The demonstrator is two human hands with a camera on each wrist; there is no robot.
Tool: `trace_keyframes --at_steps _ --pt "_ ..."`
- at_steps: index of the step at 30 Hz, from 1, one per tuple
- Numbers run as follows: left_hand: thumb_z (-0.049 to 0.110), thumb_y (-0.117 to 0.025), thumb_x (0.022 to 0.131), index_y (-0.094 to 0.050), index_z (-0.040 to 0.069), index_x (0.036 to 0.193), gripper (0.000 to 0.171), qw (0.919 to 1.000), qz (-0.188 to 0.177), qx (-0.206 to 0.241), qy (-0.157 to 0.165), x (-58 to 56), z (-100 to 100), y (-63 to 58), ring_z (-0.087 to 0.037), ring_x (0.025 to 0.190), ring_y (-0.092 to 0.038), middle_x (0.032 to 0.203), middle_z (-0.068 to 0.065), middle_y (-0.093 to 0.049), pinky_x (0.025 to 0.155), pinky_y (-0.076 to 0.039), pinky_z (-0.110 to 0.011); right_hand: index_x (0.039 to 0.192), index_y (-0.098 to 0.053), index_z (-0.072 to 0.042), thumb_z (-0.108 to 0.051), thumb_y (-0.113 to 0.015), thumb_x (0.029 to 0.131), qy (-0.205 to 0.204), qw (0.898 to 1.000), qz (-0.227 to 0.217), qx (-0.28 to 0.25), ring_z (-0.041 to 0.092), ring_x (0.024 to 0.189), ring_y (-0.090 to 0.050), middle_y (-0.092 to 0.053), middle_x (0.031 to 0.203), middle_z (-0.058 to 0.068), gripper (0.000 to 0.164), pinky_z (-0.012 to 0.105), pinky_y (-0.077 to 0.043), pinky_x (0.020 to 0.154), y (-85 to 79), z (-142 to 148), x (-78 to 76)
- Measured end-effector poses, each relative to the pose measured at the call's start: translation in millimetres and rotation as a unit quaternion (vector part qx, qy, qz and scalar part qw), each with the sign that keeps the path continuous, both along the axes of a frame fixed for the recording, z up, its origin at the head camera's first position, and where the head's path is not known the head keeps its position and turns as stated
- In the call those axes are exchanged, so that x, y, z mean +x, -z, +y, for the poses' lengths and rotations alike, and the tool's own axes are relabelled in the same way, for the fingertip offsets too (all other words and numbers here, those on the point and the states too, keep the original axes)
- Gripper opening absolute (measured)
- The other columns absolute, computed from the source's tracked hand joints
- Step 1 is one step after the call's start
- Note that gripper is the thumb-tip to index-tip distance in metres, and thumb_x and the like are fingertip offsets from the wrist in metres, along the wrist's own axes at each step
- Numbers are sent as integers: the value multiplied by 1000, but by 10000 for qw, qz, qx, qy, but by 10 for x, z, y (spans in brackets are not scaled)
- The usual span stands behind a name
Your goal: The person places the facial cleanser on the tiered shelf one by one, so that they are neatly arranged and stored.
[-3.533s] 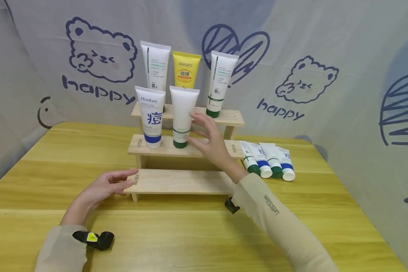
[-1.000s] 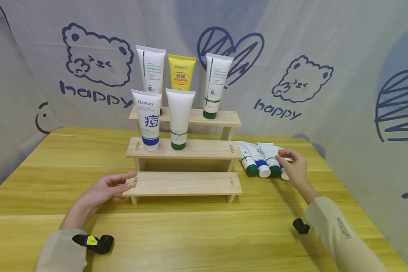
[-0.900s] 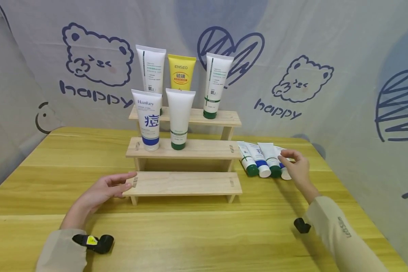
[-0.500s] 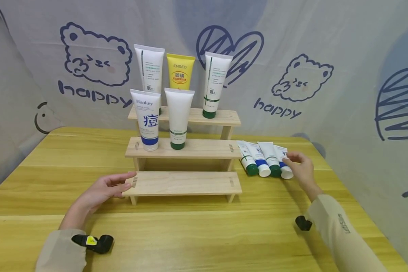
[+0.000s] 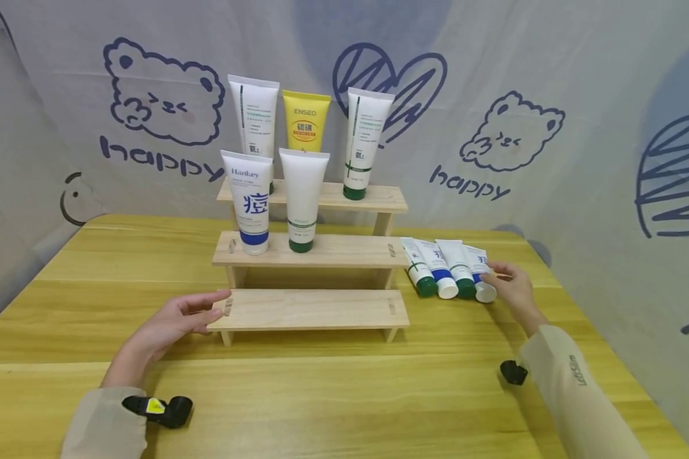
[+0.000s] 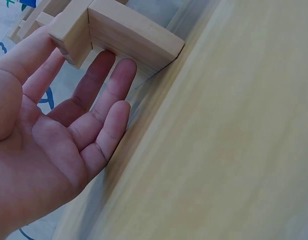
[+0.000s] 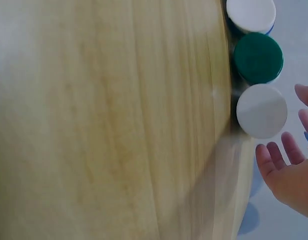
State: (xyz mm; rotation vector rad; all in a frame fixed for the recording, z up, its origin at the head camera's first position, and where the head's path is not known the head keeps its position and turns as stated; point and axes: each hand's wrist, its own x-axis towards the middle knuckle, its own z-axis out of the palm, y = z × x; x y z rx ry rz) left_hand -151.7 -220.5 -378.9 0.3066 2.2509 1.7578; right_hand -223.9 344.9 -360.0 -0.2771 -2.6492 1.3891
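Observation:
My left hand (image 5: 175,322) holds the left end of the lowest step of a wooden three-tier display stand (image 5: 316,309); in the left wrist view, its thumb and index finger are at the plank while the other fingers lie loose below. My right hand (image 5: 513,290) is over the rightmost of several squeeze tubes lying side by side, a white squeeze tube with a blue band (image 5: 476,260). Its thumb overlaps the tube in the head view. In the right wrist view, loosely bent fingers (image 7: 294,150) are spread near the tube's white cap (image 7: 262,111).
Upright on the middle step are a Hankey tube (image 5: 249,185) and a plain white tube (image 5: 303,185). Behind them, the top step bears a yellow tube (image 5: 305,121) and two white tubes with green caps. A printed cloth (image 5: 413,204) hangs behind the yellow wooden table (image 5: 321,395).
My right hand has left the white tube on the middle step, moved right to the lying tubes and lowered at the rightmost one. My left hand has stayed at the lowest step.

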Motion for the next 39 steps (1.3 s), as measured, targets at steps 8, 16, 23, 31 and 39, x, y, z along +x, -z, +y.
trace_keyframes --at_steps 8,16,23,31,39 --pt "21 -56 89 -42 -3 130 50 10000 70 -5 23 13 5 -11 -18 97 -50 132 -25 -36 74 -47 -34 129 -42 4 -33 -60 85 -205 9981 -561 -130 34 113 -39 -36 131 28 60 32 -41 84 38 62 -72" --pt "24 -58 88 -42 -1 131 52 9999 -29 -73 -76 7 20 -17 -19 95 -49 132 -23 -37 73 -47 -32 134 -35 4 -25 -51 91 -392 9949 -923 -88 37 117 -32 -23 138 30 54 44 -32 95 23 66 -79" --pt "22 -57 89 -41 -2 131 51 10000 -26 -30 -55 5 12 -18 -17 93 -49 132 -24 -36 72 -47 -32 135 -36 1 -20 -49 92 -193 9933 -1137 -57 34 117 -30 -21 140 28 49 43 -34 94 8 64 -107" --pt "22 -57 89 -40 -2 132 51 10000 -28 -24 -44 8 8 -26 -18 92 -48 131 -24 -36 72 -47 -32 135 -30 6 -16 -47 91 -502 9900 -1314 -90 30 104 -39 -23 136 32 53 28 -45 77 -107 44 -68" --pt "22 -56 89 -40 -2 132 52 9999 -113 0 -64 6 8 -26 -19 91 -47 130 -24 -37 73 -47 -32 136 -20 11 -11 -47 88 -656 9835 -1559 -637 10 67 -48 -34 111 26 59 25 -47 61 -104 98 -66"
